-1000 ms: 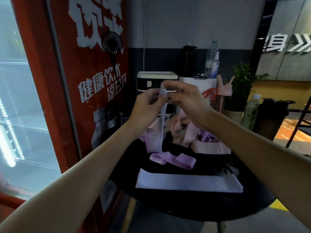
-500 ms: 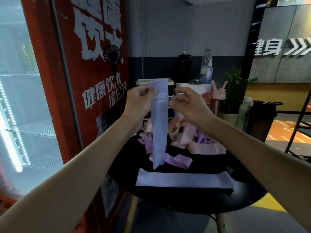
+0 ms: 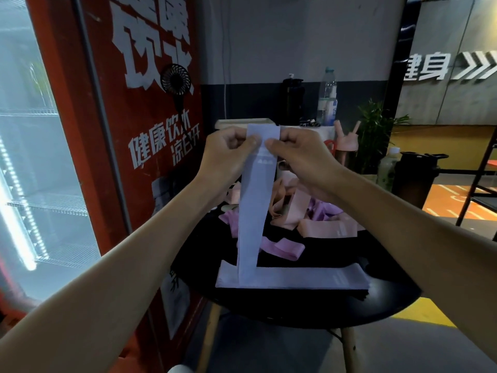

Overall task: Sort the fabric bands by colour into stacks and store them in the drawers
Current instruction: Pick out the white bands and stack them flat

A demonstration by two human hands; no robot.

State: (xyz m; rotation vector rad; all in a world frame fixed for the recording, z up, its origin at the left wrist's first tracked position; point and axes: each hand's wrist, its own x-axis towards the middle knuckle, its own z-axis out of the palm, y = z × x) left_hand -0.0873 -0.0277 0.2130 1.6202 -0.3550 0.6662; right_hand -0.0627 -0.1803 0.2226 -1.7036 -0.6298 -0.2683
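Bottles [image 3: 326, 98] and drawers [image 3: 231, 123] stand behind tangled pink bands [image 3: 328, 228]; left hand [image 3: 226, 157] and right hand [image 3: 302, 157] pinch a hanging lilac band [image 3: 255, 211] before them.

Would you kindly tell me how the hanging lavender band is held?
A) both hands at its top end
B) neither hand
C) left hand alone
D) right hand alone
A: the left hand and the right hand both pinch the top end of the lavender band, which hangs straight down.
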